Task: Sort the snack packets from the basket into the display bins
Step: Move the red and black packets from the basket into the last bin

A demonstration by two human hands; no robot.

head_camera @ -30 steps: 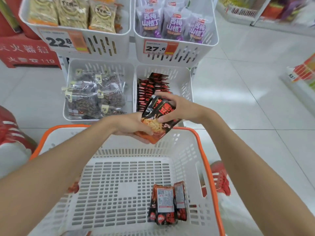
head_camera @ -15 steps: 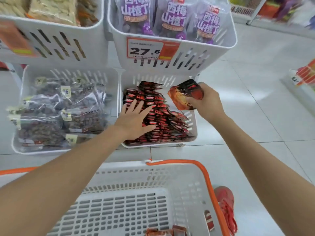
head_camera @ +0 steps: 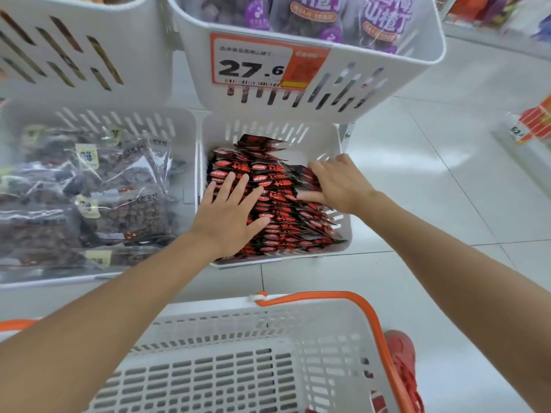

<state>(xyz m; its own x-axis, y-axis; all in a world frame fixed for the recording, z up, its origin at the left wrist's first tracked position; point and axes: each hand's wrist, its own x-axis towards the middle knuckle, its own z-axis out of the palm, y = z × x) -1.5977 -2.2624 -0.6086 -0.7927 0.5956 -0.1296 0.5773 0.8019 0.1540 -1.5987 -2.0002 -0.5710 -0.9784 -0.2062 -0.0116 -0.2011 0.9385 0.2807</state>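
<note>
Red-and-black snack packets (head_camera: 277,210) lie stacked in the white lower right display bin (head_camera: 338,144). My left hand (head_camera: 229,213) rests flat on the left of the stack, fingers spread. My right hand (head_camera: 340,183) is at the right of the stack, its fingers and thumb curled round a few dark packets (head_camera: 307,177) set down against the pile. The white basket with an orange rim (head_camera: 238,323) stands in front of me below the bins. Its contents are out of view.
The lower left bin (head_camera: 185,120) holds clear bags of dark snacks. An upper bin (head_camera: 357,84) with purple packets and a 27.6 price tag overhangs the lower right bin. Another upper bin (head_camera: 74,55) is at left. A red shoe (head_camera: 399,350) and tiled floor lie to the right.
My right hand has brought its packets down from above the bin onto the right of the stack. My left hand stays flat on the pile. The view has moved closer to the bins.
</note>
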